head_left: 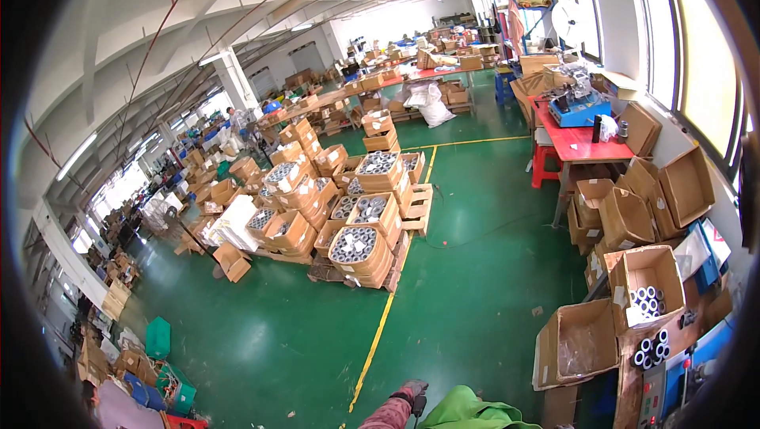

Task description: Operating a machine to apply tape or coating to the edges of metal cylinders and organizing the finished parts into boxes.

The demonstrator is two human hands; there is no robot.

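Observation:
At the lower edge my left hand [412, 389] shows small, in what looks like a greyish glove, at the end of a reddish-pink sleeve [386, 415]. Its fingers are too small and blurred to tell whether they are closed. Something dark [419, 405] lies against the wrist; what it is I cannot make out. Beside it is bright green cloth [473, 410], seemingly part of my clothing. My right hand is out of the picture. Over to the right, an open cardboard box [582, 340] stands by a bench with dark rings with white faces [651, 350].
Pallets [418, 211] with stacked cartons of grey rings [354, 244] stand ahead along a yellow floor line [380, 338]. A red table [576, 142] bears a blue machine [580, 112]. Green bins [158, 337] and a person's grey sleeve [123, 407] are at lower left.

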